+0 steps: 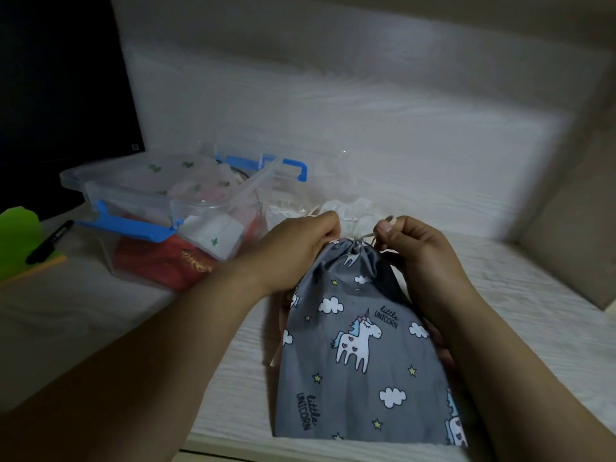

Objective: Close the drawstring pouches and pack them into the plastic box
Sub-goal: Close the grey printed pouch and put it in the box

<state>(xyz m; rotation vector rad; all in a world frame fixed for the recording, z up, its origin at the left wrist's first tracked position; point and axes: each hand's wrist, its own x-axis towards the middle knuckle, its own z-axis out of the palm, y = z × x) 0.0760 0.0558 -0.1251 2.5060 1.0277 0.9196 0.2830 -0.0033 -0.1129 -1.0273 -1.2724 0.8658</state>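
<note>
The grey pouch [360, 345] is matt cloth with a printed pattern, and its drawstring [366, 235] is a pale, dull cord. The box [233, 198] is clear, glossy plastic with smooth blue plastic latches [126, 225]. A red pouch [156, 261] inside bears shiny gold print. The table [500, 295] looks like matt white wood grain, finely ridged.

1. The single view comes from the person's head, facing forward and down along both forearms.
2. It is near: the left hand [300, 248] and right hand [423, 258] grip the pouch [360, 361] at centre frame.
3. The table [533, 311] spans the lower frame; the plastic box [166, 195] sits left.
</note>
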